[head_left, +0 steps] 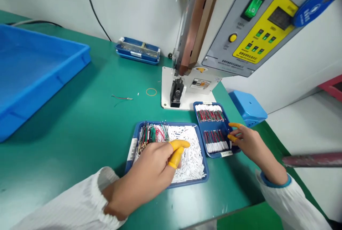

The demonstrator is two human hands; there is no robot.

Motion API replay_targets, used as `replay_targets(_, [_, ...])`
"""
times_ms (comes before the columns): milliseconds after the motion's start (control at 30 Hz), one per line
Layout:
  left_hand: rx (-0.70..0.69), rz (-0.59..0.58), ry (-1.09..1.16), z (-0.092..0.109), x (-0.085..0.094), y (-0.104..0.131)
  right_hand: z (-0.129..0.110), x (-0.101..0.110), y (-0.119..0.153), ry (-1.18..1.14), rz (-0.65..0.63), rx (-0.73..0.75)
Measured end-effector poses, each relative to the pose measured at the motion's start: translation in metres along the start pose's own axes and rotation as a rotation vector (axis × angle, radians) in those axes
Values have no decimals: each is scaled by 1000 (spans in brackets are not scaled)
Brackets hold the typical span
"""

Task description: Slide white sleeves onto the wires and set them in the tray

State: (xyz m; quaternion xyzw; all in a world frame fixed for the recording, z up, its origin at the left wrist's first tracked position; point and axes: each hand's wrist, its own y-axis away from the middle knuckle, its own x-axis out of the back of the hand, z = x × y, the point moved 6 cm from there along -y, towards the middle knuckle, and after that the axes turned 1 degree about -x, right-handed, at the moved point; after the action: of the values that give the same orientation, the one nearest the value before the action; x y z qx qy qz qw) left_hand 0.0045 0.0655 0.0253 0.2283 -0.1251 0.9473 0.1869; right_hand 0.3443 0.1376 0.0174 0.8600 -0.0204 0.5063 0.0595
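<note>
My left hand (153,164), with yellow finger covers on thumb and forefinger, is over a blue tray (201,151) of small white sleeves (191,158). Its fingertips are pinched together; anything between them is too small to make out. Bundled red, green and black wires (153,133) lie in that tray's upper left. My right hand (244,141), also with yellow finger covers, is at the right edge of a second blue tray (211,126). Its thumb and forefinger are apart at the rim; other fingers are partly hidden. Two rows of white-ended wires (215,141) fill part of that tray.
A grey machine (227,44) with a white base (167,92) stands behind the trays. A large blue bin (40,76) is at left, a small blue tray (137,50) at the back, a blue box (248,107) at right. A loose wire (122,97) and rubber band (151,92) lie on the green table (107,123).
</note>
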Motion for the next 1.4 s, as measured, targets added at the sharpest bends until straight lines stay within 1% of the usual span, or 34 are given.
replay_targets(67, [28, 18, 21, -1, 3, 1, -2, -1, -2, 19, -15, 3])
replay_targets(167, [71, 92, 29, -4, 15, -1, -4, -2, -4, 26, -41, 8])
replay_targets(300, [58, 203, 31, -4, 33, -5, 1, -7, -2, 8, -90, 32])
replay_targets(433, [103, 280, 15, -6, 44, -6, 9, -8, -1, 47, -93, 94])
replay_targets(500, [101, 304, 6, -7, 48, -6, 8, -5, 0, 67, -76, 120])
replay_targets(567, [79, 327, -40, -9, 52, -7, -1, 0, 1, 88, -26, 142])
replay_targets(600, [70, 338, -89, -11, 54, -7, -9, 2, 3, 96, 10, 159])
replay_targets(667, [49, 353, -230, -17, 59, -9, -33, 2, 7, 93, 77, 209])
replay_targets(733, [-21, 324, -394, -21, 60, -11, -64, -8, 13, 55, 78, 291])
replay_targets(767, [-77, 280, -478, -21, 58, -12, -81, -17, 16, 27, 54, 344])
replay_targets(800, [-136, 218, -559, -21, 54, -13, -99, -29, 20, 7, -2, 435])
replay_targets(867, [-240, 76, -702, -21, 46, -13, -130, -52, 27, -18, -36, 601])
replay_targets(933, [-313, -39, -785, -20, 37, -12, -151, -72, 34, -30, -35, 774])
replay_targets(967, [-347, -77, -799, -19, 33, -11, -158, -80, 38, -40, -27, 849])
replay_targets(1033, [-400, -123, -806, -17, 27, -10, -163, -93, 44, -72, -17, 955])
replay_targets(1133, [-436, -152, -831, -17, 22, -10, -160, -102, 50, -117, -13, 998])
replay_targets(1200, [-454, -162, -852, -17, 20, -11, -156, -104, 52, -146, -16, 992])
replay_targets(1300, [-482, -166, -854, -16, 20, -11, -153, -105, 53, -193, -23, 942])
replay_targets(1400, [-490, -136, -798, -14, 23, -11, -154, -106, 54, -236, -55, 877])
